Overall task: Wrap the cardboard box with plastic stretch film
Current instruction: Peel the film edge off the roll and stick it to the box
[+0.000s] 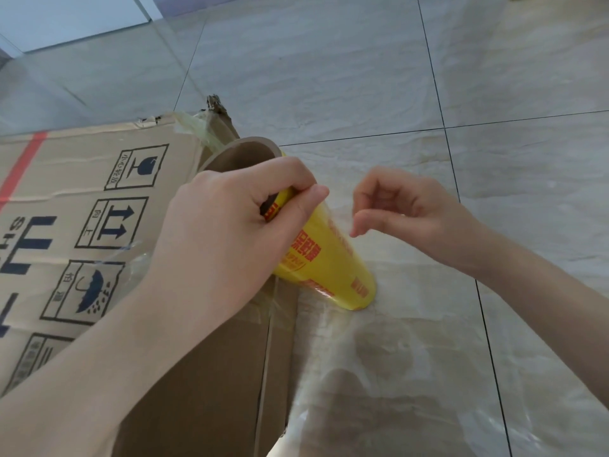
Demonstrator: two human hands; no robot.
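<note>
A large cardboard box [82,206] with black handling symbols and a red stripe fills the left of the head view; its near right corner drops toward the floor. A yellow roll of stretch film [324,258] with red print and a brown cardboard core stands tilted at that corner. My left hand [227,222] grips the roll near its top, thumb across the yellow side. My right hand [405,206] hovers just right of the roll with curled fingers, its fingertips at the thin clear film; whether it pinches the film I cannot tell. Clear film [379,351] stretches down to the right of the box.
Pale marble-look floor tiles [329,77] with dark grout lines surround the box. A white panel [66,14] stands at the top left. The box's far corner [214,107] is torn and carries yellowish tape.
</note>
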